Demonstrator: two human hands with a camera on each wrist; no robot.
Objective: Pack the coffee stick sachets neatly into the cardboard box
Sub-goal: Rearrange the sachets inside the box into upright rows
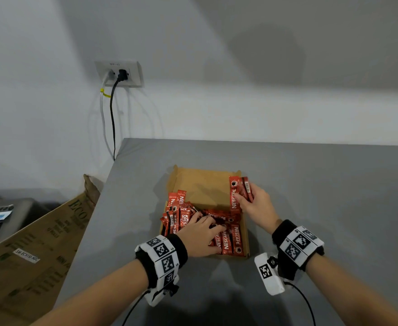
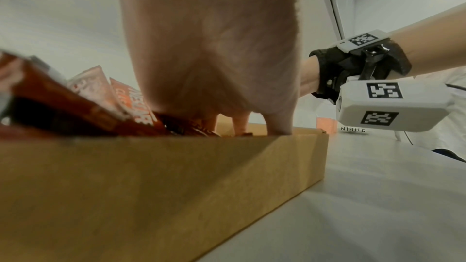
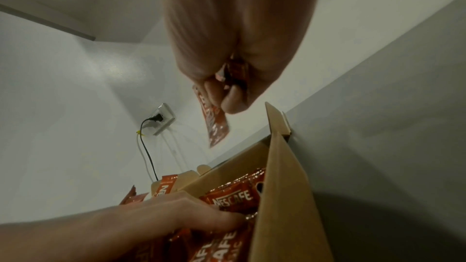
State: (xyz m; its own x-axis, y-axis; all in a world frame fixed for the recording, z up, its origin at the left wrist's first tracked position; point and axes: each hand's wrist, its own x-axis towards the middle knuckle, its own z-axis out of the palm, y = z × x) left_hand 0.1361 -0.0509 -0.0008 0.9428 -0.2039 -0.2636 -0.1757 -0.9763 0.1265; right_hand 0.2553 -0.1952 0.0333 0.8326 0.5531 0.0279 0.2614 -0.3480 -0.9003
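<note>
A shallow open cardboard box sits on the grey table. Several red coffee stick sachets lie in its near half, and more lean in a loose heap at its left wall. My left hand rests flat on the sachets in the near part, fingers stretched out. My right hand pinches a couple of sachets upright by the box's right wall. The box's far half is bare.
The grey table runs to a white wall. A wall socket with cables hangs at the left. A large brown carton leans beside the table's left edge. Cables trail from both wrist units.
</note>
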